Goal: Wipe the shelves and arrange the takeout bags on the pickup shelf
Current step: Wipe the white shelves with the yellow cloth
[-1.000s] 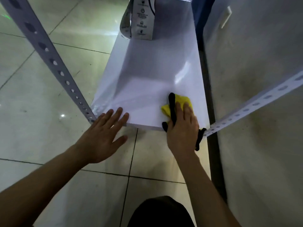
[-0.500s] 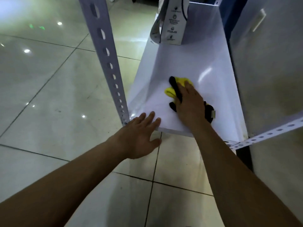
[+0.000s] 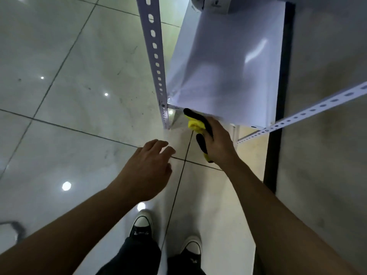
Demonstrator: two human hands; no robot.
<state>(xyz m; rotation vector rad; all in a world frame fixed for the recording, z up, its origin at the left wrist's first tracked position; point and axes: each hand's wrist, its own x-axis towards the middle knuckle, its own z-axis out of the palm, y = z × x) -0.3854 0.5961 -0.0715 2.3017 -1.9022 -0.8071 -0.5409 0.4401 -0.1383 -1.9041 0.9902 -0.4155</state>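
Shelf (image 3: 228, 62) edge: right hand (image 3: 219, 143) clutches yellow-black cloth (image 3: 196, 125); left hand (image 3: 148, 171) loose, empty.

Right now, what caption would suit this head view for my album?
Right hand grips a yellow-and-black cloth at the white shelf front edge; left hand hangs open.

Both bare forearms reaching forward, left hand (image 3: 148, 171) loosely open, right hand (image 3: 219, 144) with fingers curled in a grip
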